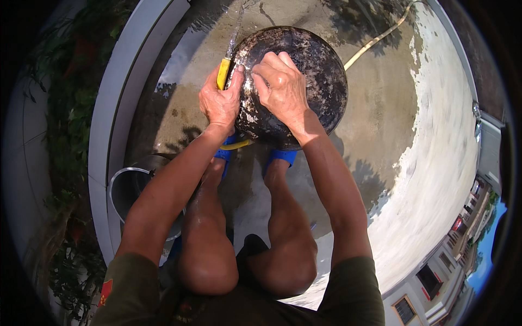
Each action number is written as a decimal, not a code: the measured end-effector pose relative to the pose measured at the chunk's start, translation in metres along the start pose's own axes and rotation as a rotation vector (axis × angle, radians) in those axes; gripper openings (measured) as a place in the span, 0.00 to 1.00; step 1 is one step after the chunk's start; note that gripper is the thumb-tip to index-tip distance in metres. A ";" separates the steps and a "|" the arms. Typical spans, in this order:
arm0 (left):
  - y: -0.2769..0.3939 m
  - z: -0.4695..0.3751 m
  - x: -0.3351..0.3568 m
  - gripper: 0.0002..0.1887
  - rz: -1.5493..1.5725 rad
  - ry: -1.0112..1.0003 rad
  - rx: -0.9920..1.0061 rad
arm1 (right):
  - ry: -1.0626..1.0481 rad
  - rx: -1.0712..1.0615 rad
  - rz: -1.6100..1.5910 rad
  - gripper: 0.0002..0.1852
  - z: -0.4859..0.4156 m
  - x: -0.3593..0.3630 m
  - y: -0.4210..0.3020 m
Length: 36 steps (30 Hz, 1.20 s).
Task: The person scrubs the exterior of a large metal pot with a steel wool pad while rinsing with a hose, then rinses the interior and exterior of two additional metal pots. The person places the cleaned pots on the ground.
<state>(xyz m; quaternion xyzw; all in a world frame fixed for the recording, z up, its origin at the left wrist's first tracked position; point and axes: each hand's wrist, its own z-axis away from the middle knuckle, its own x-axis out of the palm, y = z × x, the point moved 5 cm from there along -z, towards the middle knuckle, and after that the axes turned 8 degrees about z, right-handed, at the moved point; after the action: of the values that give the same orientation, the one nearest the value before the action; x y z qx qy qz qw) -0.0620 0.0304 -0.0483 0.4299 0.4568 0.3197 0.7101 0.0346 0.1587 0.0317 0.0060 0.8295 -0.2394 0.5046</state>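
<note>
A round, soot-blackened metal vessel (322, 77) with worn pale patches stands before me, its blackened face towards me. My left hand (221, 98) holds the end of a yellow hose (223, 73) at the left rim, its thumb resting at the vessel's edge. Water (234, 36) streams from the hose away from me onto the wet floor. My right hand (281, 83) presses on the blackened face with curled fingers. Whether something small is under those fingers is hidden.
Wet concrete (371, 106) surrounds the vessel. A metal bucket (122, 183) stands left of my legs beside a low white kerb (107, 102), with plants (77, 114) beyond. A pale hose (377, 40) runs off at upper right. Blue shoes (281, 155) are on my feet.
</note>
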 end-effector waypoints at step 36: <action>-0.009 0.001 0.001 0.30 0.002 -0.031 0.037 | 0.115 0.153 0.075 0.07 -0.035 0.028 0.030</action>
<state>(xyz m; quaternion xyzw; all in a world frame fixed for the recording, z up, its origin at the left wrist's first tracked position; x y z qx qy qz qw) -0.0598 0.0272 -0.0561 0.4482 0.4511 0.3051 0.7089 -0.0010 0.1928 0.0092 0.0895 0.8356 -0.2821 0.4628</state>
